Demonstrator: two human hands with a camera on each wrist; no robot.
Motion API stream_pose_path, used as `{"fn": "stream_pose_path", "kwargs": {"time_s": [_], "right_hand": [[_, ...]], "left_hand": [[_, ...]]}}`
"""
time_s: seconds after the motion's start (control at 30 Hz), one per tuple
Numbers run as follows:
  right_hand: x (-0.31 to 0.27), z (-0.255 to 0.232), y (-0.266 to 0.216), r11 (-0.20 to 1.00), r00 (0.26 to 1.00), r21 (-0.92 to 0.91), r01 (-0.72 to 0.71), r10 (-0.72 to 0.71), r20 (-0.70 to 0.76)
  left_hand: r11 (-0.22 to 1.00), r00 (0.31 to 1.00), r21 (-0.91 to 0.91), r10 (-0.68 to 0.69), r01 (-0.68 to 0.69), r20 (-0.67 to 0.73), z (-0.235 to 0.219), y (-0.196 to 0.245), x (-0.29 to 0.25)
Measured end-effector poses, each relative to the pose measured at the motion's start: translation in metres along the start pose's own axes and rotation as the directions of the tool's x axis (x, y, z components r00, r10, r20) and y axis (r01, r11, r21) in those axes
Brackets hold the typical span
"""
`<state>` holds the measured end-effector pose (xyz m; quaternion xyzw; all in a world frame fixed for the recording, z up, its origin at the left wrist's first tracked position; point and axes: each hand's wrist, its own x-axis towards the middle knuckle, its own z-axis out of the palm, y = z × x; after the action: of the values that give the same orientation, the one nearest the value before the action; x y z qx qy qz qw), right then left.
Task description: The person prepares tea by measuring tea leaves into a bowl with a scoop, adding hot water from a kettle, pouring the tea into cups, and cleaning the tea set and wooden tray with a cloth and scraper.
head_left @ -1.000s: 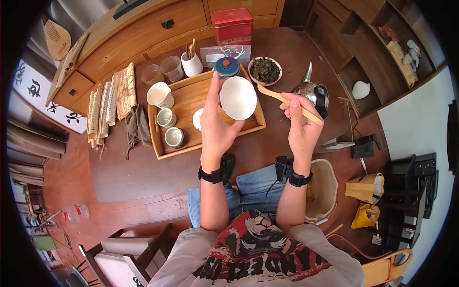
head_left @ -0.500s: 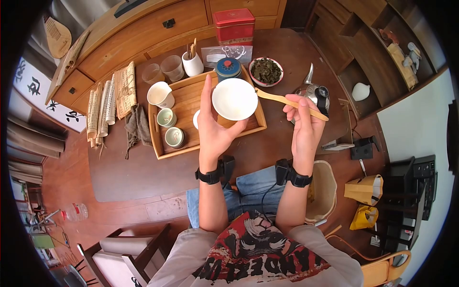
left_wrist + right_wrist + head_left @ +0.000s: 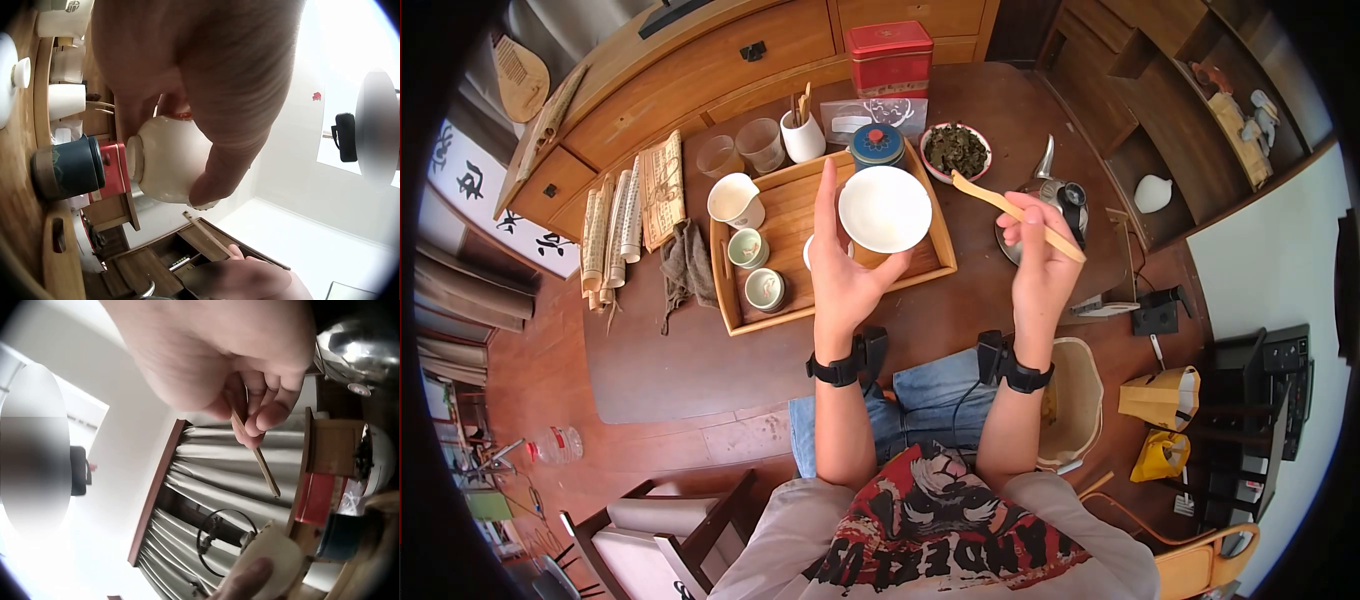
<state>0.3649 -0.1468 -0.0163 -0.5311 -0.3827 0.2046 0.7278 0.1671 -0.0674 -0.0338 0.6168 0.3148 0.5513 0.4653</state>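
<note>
My left hand (image 3: 847,285) grips a white bowl (image 3: 886,209) above the wooden tray (image 3: 800,305), thumb on one side and fingers on the other; in the left wrist view the bowl (image 3: 172,159) is tilted sideways. Between the thumb and fingers of my right hand (image 3: 1043,265) is a light wooden scoop (image 3: 990,196), its tip to the right of the bowl and apart from it. Dark leaves (image 3: 956,148) fill a red-rimmed dish behind the scoop. A blue lidded canister (image 3: 877,146) stands behind the bowl.
On the tray's left are a white pitcher (image 3: 736,200) and two green cups (image 3: 748,248). A metal kettle (image 3: 1065,195) stands right of my right hand. Behind are a red tin (image 3: 890,58), clear cups (image 3: 759,144) and a white tool holder (image 3: 802,137); a grey cloth (image 3: 687,265) lies left.
The bowl has shifted left and turned its opening more toward the head camera. The scoop's tip came against the bowl's rim, then drew back to the right.
</note>
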Motion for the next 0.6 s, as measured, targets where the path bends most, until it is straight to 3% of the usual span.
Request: {"fn": "stream_pose_path", "kwargs": {"time_s": [0.07, 0.13, 0.17, 0.3, 0.4, 0.6], "right_hand": [[0.004, 0.002, 0.010, 0.942, 0.988, -0.297, 0.154, -0.148, 0.046], [0.009, 0.010, 0.008, 0.854, 0.958, -0.439, 0.281, -0.225, 0.177], [0.011, 0.012, 0.015, 0.815, 0.939, -0.473, 0.336, -0.251, 0.236], [0.011, 0.018, 0.038, 0.804, 0.925, -0.489, 0.339, -0.188, 0.331], [0.009, 0.018, 0.046, 0.664, 0.868, -0.585, 0.466, -0.215, 0.448], [-0.009, 0.012, 0.038, 0.609, 0.863, -0.643, 0.465, -0.148, 0.484]], "left_hand": [[1.000, 1.000, 0.021, 0.001, -0.001, -0.005, -0.002, 0.001, 0.000], [0.999, 1.000, 0.038, 0.004, -0.004, -0.006, -0.003, 0.000, 0.000], [0.999, 1.000, 0.037, 0.005, -0.005, -0.008, -0.004, -0.001, -0.001], [0.999, 1.000, 0.043, 0.028, -0.028, -0.008, -0.009, -0.001, 0.000], [0.998, 0.999, 0.049, 0.032, -0.032, -0.008, -0.013, -0.004, 0.000], [0.994, 0.999, 0.098, 0.044, -0.042, -0.021, -0.017, -0.004, 0.000]]}}
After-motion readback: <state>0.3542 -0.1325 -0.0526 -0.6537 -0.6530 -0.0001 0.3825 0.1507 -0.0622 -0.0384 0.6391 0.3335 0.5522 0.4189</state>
